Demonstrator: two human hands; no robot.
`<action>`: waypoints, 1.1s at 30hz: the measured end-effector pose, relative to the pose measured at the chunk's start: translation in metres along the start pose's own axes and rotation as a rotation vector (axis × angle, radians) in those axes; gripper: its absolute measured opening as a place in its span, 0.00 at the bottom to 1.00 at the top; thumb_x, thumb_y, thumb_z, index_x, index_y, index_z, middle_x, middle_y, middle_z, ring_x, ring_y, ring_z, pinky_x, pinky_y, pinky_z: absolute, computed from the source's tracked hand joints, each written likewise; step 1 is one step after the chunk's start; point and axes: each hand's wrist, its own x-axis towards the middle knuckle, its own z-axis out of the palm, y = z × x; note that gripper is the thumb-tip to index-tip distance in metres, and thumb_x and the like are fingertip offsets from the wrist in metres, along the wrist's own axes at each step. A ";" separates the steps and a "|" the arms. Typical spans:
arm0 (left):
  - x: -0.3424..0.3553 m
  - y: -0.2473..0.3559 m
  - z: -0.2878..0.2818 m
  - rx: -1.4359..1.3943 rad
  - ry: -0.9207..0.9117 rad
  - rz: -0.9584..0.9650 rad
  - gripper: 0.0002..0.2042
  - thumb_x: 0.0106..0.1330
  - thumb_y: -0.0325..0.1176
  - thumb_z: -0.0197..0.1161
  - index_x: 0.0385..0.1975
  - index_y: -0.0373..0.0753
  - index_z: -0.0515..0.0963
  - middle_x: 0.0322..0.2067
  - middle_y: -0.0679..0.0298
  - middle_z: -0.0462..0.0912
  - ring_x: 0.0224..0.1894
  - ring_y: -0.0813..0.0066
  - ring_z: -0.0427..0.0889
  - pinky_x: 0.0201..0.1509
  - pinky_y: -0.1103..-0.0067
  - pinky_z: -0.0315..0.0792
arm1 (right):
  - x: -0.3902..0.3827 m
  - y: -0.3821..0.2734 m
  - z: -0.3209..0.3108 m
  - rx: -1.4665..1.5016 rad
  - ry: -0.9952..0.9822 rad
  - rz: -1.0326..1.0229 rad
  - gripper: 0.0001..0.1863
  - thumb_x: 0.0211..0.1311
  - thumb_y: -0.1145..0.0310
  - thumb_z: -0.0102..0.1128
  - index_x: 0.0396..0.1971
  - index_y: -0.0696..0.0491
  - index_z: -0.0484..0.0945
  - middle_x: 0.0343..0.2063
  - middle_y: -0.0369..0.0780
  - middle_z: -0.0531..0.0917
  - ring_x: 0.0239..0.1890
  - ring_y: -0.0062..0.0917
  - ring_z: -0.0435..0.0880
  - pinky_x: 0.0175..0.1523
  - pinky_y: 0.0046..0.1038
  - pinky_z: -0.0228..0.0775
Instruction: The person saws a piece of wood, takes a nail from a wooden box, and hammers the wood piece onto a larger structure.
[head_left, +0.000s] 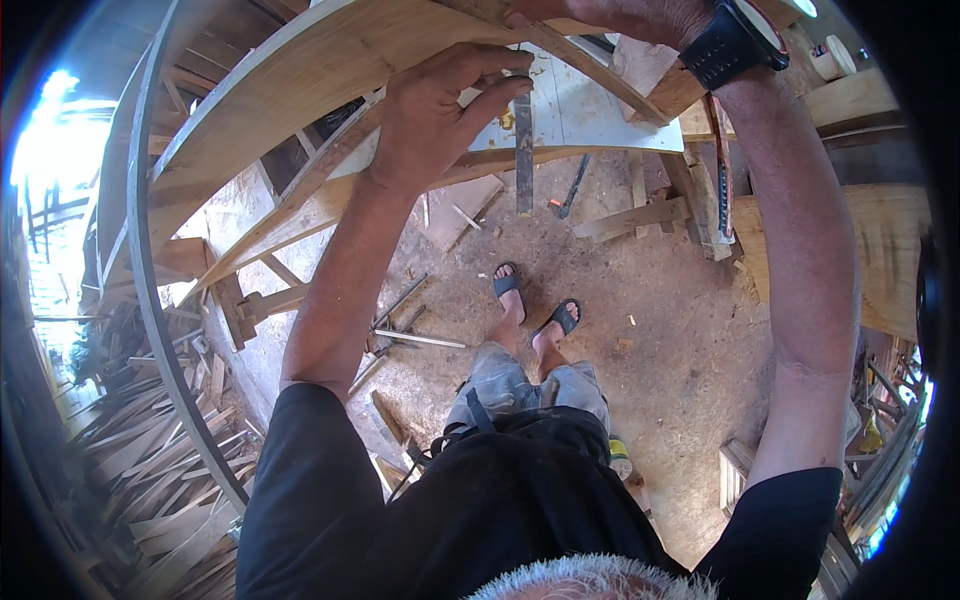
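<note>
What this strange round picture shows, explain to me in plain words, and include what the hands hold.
There is no machine here, just a person's two bare hands. The one picture comes from a wide fisheye camera worn on the head, looking down; straight edges bend, and the wearer's black shirt shows below.

The left hand pinches a flat dark strip near its upper end. The right hand, with a watch at the wrist, is partly cut off at the top; I cannot tell whether it holds anything.

By the hands is a white surface, with a wooden slat slanting across it and some yellowish crumbs. A broad curved board spans the upper left.
</note>
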 end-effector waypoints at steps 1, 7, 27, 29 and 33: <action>0.001 0.000 -0.001 0.039 -0.001 0.011 0.10 0.67 0.21 0.68 0.46 0.36 0.87 0.42 0.62 0.90 0.41 0.77 0.88 0.48 0.81 0.81 | 0.000 0.000 0.000 0.005 -0.001 0.000 0.11 0.40 0.72 0.63 0.29 0.54 0.80 0.19 0.50 0.82 0.27 0.46 0.86 0.34 0.43 0.75; 0.013 -0.003 -0.008 0.189 0.018 0.243 0.09 0.65 0.20 0.68 0.44 0.37 0.88 0.43 0.61 0.90 0.42 0.74 0.88 0.45 0.80 0.83 | 0.001 0.002 0.002 0.040 0.000 -0.015 0.10 0.39 0.74 0.62 0.27 0.54 0.78 0.18 0.50 0.81 0.26 0.46 0.86 0.32 0.43 0.73; 0.037 -0.007 -0.018 0.410 0.042 0.639 0.12 0.53 0.22 0.76 0.38 0.41 0.89 0.40 0.64 0.89 0.40 0.69 0.88 0.42 0.76 0.84 | -0.004 -0.002 0.001 0.082 0.072 -0.076 0.11 0.39 0.75 0.61 0.29 0.55 0.79 0.19 0.50 0.81 0.26 0.46 0.85 0.32 0.43 0.74; 0.040 -0.005 -0.019 0.435 0.040 0.669 0.12 0.53 0.24 0.76 0.38 0.42 0.90 0.40 0.66 0.89 0.39 0.70 0.88 0.40 0.77 0.83 | -0.004 -0.002 0.001 0.063 0.087 -0.083 0.11 0.39 0.75 0.60 0.29 0.55 0.79 0.19 0.50 0.81 0.26 0.46 0.86 0.32 0.43 0.74; 0.045 -0.005 -0.016 0.512 0.035 0.747 0.12 0.53 0.25 0.76 0.37 0.44 0.90 0.39 0.68 0.90 0.39 0.73 0.88 0.37 0.78 0.82 | 0.000 0.002 0.003 -0.002 0.004 0.006 0.11 0.39 0.76 0.59 0.29 0.56 0.79 0.19 0.49 0.82 0.27 0.44 0.86 0.32 0.42 0.74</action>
